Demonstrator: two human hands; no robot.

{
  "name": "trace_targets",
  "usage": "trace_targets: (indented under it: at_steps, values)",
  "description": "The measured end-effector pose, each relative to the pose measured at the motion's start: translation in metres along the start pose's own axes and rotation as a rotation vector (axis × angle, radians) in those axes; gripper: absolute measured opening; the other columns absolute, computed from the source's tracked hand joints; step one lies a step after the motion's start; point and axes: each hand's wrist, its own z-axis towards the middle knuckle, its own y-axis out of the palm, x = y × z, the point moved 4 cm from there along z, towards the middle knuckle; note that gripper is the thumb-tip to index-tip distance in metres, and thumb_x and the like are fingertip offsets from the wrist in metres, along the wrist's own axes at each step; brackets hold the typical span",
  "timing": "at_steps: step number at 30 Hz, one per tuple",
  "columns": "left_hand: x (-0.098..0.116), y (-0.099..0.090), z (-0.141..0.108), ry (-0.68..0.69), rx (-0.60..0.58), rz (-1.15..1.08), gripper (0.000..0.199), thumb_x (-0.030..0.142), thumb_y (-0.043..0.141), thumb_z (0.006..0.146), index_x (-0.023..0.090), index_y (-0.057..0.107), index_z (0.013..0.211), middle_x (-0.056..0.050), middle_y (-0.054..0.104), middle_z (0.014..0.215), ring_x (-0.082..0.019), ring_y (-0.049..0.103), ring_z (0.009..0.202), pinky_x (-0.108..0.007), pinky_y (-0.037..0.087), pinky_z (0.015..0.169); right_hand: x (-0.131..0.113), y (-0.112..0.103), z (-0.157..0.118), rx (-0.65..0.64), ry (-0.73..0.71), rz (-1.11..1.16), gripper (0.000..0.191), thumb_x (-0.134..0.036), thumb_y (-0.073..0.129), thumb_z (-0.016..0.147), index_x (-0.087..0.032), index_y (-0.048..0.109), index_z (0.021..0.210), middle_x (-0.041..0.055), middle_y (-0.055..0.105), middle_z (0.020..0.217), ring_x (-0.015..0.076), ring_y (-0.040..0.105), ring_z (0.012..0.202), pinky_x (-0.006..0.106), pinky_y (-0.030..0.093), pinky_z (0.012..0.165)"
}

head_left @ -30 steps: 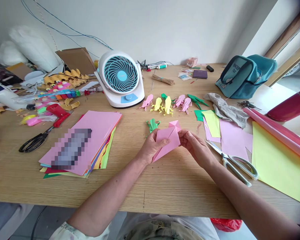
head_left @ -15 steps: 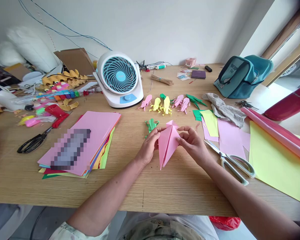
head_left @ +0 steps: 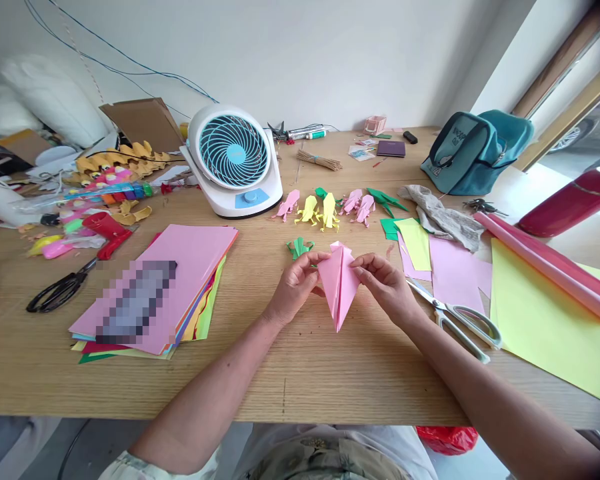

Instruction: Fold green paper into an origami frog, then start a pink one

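Observation:
A folded pink paper (head_left: pixel 347 283), kite-shaped with its long point toward me, is held up between both hands over the table. My left hand (head_left: pixel 296 283) pinches its left edge near the top. On the opposite edge, my right hand (head_left: pixel 381 283) grips it between thumb and fingers. A crease runs down the middle of the paper. Just behind my left hand lies a green origami frog (head_left: pixel 300 249), partly hidden. Farther back, several pink origami frogs (head_left: pixel 364 209) and yellow origami frogs (head_left: pixel 329 210) stand in a row.
White-handled scissors (head_left: pixel 463 320) lie right of my right hand, near pink sheets (head_left: pixel 455 273) and a large yellow sheet (head_left: pixel 550 320). To the left are a stack of coloured paper (head_left: pixel 195 260) and black scissors (head_left: pixel 63 290). Behind stand a fan (head_left: pixel 235 160) and a teal bag (head_left: pixel 475 153).
The folded pink paper has turned between my hands, so its lower point has swung right and its central crease faces me more squarely. Both hands keep hold. The view has shifted slightly.

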Motion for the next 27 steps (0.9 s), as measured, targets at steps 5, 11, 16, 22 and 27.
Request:
trace_targets:
  at_steps: [5,11,16,22,27]
  values:
    - [-0.005,-0.005,0.004,0.129,0.023,0.155,0.025,0.037,0.071,0.082,0.018,0.065,0.098,-0.003,0.065,0.089,-0.013,0.059,0.074,-0.021,0.049,0.061,-0.004,-0.004,-0.002,-0.054,-0.089,-0.262,0.022,-0.043,0.056,0.095,-0.023,0.064,0.098,0.004,0.063,0.091,0.0175,0.058,0.081,0.031,0.047,0.071]
    - [-0.01,-0.001,0.0,0.223,0.02,0.484,0.009,0.022,0.063,0.086,0.019,0.066,0.094,-0.004,0.067,0.093,-0.015,0.061,0.08,-0.023,0.047,0.065,-0.028,0.001,-0.007,-0.145,-0.495,-0.805,0.034,-0.025,0.065,0.088,-0.024,0.057,0.121,0.0124,0.057,0.123,0.0285,0.054,0.116,0.045,0.045,0.095]
    - [-0.013,0.01,-0.005,0.323,-0.074,0.825,0.01,0.011,0.063,0.083,0.019,0.067,0.087,-0.004,0.062,0.093,-0.017,0.059,0.086,-0.028,0.046,0.074,-0.023,0.015,-0.013,-0.388,-0.509,-0.937,0.025,-0.021,0.063,0.088,-0.021,0.06,0.113,0.0103,0.064,0.107,0.0247,0.059,0.098,0.039,0.046,0.085]
    - [-0.022,0.011,-0.003,0.255,-0.174,0.939,0.013,0.027,0.071,0.085,0.017,0.068,0.078,-0.004,0.055,0.08,-0.018,0.055,0.078,-0.029,0.042,0.068,-0.009,0.02,-0.013,-0.467,-0.424,-1.02,0.015,-0.015,0.061,0.087,-0.02,0.063,0.1,0.0062,0.065,0.095,0.0198,0.06,0.086,0.032,0.042,0.079]
    - [-0.023,0.013,-0.004,0.266,-0.202,0.938,0.024,0.041,0.068,0.089,0.018,0.07,0.085,-0.004,0.056,0.08,-0.018,0.055,0.078,-0.029,0.042,0.068,-0.006,0.017,-0.012,-0.452,-0.36,-1.103,0.011,-0.01,0.061,0.085,-0.019,0.065,0.091,0.0067,0.064,0.089,0.0205,0.058,0.084,0.031,0.042,0.076]
